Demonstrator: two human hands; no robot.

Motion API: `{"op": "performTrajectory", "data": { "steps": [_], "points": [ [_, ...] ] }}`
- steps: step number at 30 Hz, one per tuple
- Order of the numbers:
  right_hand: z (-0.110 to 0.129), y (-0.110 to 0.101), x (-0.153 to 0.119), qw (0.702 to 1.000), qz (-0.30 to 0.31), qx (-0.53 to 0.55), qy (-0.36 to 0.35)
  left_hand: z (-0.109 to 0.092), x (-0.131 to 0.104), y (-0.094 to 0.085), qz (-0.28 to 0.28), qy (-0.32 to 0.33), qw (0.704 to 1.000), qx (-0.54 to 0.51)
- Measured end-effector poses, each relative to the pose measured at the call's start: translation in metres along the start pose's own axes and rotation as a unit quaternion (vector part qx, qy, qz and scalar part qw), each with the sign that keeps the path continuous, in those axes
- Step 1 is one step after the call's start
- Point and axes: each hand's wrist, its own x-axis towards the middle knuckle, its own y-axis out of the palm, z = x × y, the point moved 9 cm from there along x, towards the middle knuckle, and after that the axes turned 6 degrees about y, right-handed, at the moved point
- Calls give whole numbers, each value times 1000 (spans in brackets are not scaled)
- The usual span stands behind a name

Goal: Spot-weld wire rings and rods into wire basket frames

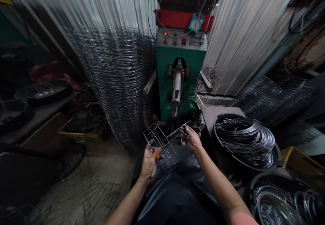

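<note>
My left hand [150, 159], with an orange cover on its thumb, is closed on a small wire rack [164, 143] made of crossed metal rods. The rack is tilted above the black apron [177, 184] over my lap. My right hand [190, 136] pinches a thin metal rod [177, 131] that reaches left toward the rack's upper edge. Whether that rod touches the rack I cannot tell. Just beyond both hands stands a green spot-welding machine [166, 59], its thick metal arm [177, 86] pointing toward me. A lower electrode [174, 111] shows under the arm.
Tall stacks of wire rings [114, 83] lean on the corrugated wall left of the machine. To my right, a black tub [218, 140] holds bent wire pieces. Another tub [251, 187] with a metal bowl sits nearer. A yellow crate [83, 135] and loose wire hoops [101, 191] lie on the left floor.
</note>
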Motion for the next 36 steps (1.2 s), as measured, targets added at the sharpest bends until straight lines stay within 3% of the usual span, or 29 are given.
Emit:
{"op": "performTrajectory", "data": {
  "steps": [8, 14, 20, 28, 36],
  "points": [
    [-9, 13, 0, 999, 17, 26, 7, 0, -1, -1, 4, -8, 1000, -9],
    [-7, 2, -3, 998, -22, 61, -3, -4, 2, -2, -20, -1, 1000, -12],
    [-2, 20, -9, 999, 36, 3, 6, -6, 9, 10, -21, -7, 1000, 6],
    [24, 24, 2, 998, -6, -53, -26, -5, 38, 31, -24, -32, 999, 36],
    [46, 22, 34, 994, -24, -66, -82, 5, 72, 53, -32, -42, 999, 13]
  ]
}}
